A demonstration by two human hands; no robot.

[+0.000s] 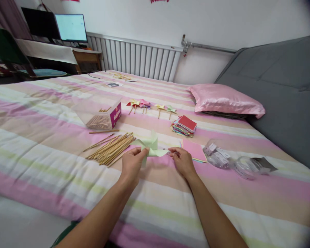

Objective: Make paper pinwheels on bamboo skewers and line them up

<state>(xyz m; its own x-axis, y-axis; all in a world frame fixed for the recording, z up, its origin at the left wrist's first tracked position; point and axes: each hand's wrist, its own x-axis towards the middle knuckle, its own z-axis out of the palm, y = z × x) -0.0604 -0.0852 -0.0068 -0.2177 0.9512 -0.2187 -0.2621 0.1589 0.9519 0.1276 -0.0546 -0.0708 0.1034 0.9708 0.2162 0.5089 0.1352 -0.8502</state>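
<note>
At the far left, beyond the striped bed [54, 148], a lit monitor [71, 27] stands beside a dark one. On the bed, a clear plastic box [116, 114] with a purple label holds thin sticks, and a bundle of wooden sticks [111, 148] lies in front of it. Just right of the bundle, the left hand [131, 163] pinches the folded pale green paper [152, 144] between thumb and fingers, above the bed; small paper pinwheels [144, 102] lie in a row behind. The right hand [183, 163] is pinched around a small thin object [168, 152] at the paper's right tip, too tiny to identify. Further right come a red-topped paper stack [186, 123], pink sheets [195, 150], clear round containers [217, 154] and, behind them, a pink pillow [224, 98].
</note>
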